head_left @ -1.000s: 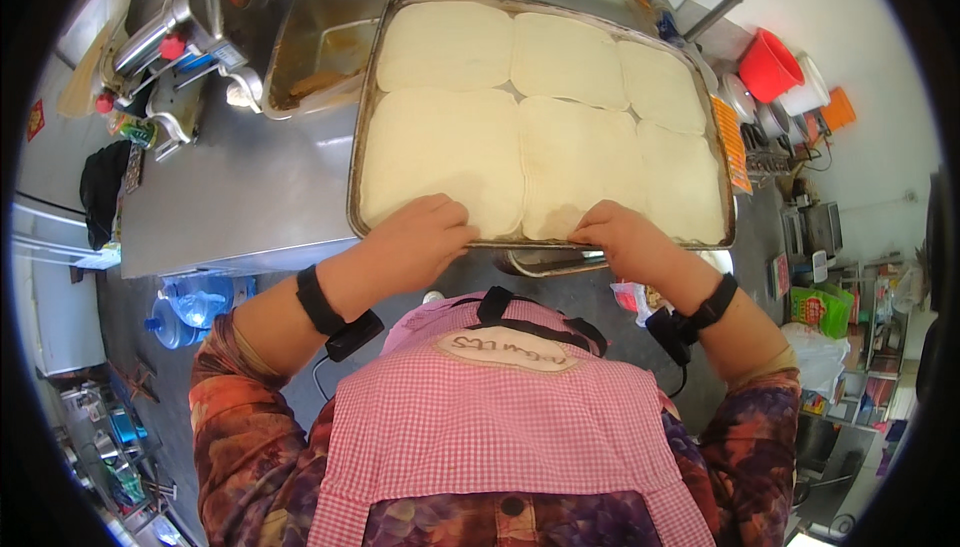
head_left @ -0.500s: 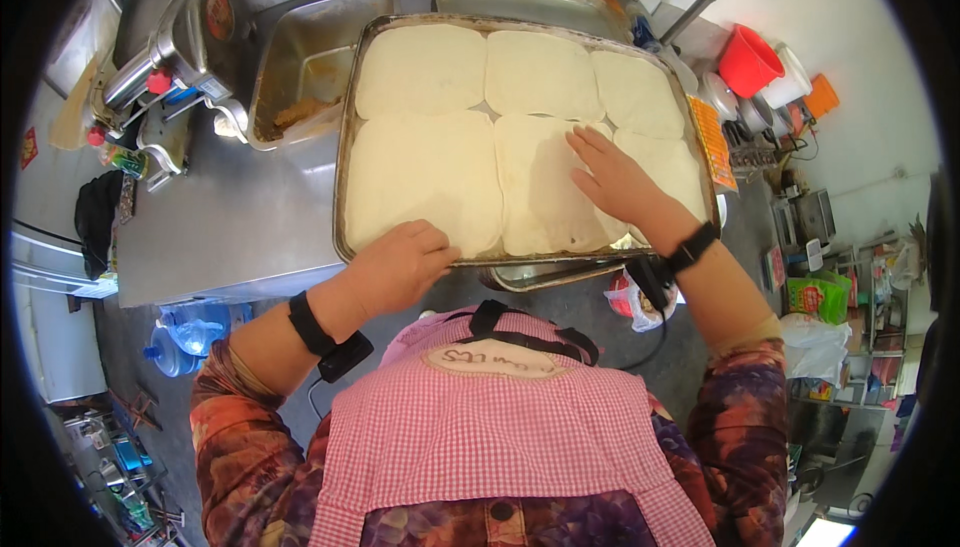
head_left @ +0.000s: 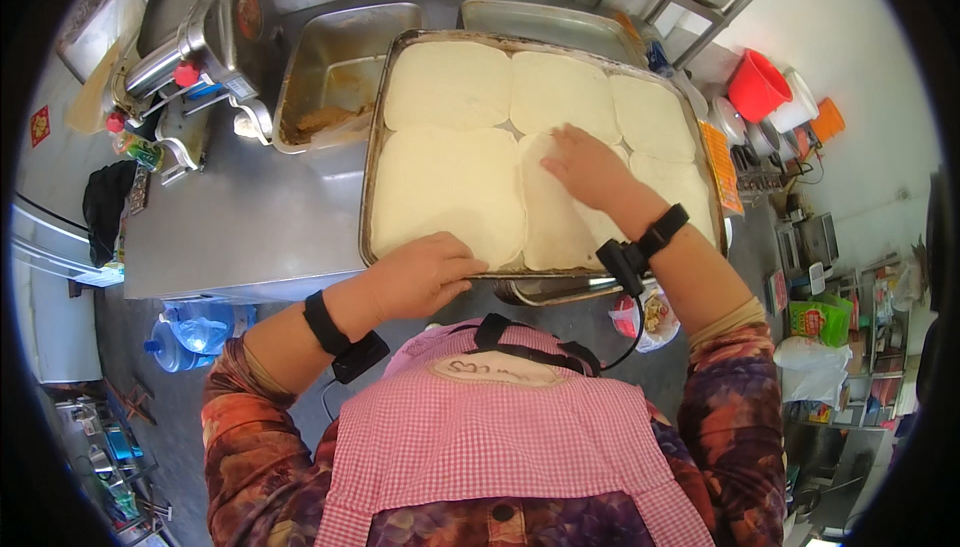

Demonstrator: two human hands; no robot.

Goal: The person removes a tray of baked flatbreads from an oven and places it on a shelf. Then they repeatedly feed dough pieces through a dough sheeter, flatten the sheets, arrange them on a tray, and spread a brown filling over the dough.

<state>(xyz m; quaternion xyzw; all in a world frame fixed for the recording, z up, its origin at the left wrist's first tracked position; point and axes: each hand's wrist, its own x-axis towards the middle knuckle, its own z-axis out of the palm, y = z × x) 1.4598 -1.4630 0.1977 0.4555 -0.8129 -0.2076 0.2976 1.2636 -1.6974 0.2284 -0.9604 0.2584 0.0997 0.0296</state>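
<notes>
A large dark-rimmed baking tray (head_left: 366, 212) holds several pale, flat dough sheets lying edge to edge in two rows. My left hand (head_left: 425, 272) is at the tray's near rim, closed, its fingers curled over the edge beside the near left dough sheet (head_left: 445, 182) and its thumb outside. Over the near middle dough sheet (head_left: 545, 232) lies my right hand (head_left: 590, 169), palm down, fingers stretched out toward the far row and thumb apart. The palm and fingertip undersides are hidden.
Left of the tray stands a deep metal pan (head_left: 290, 87) with brown residue, beside a steel machine (head_left: 215, 37) with red knobs. Another shallow metal tray (head_left: 550, 19) lies behind. Below the counter's front are a bag (head_left: 655, 319) and blue water jugs (head_left: 180, 337).
The right hand has slid leftward over the middle dough sheet, its fingers now closer together. The left hand stays at the near rim. The whole view has shifted slightly.
</notes>
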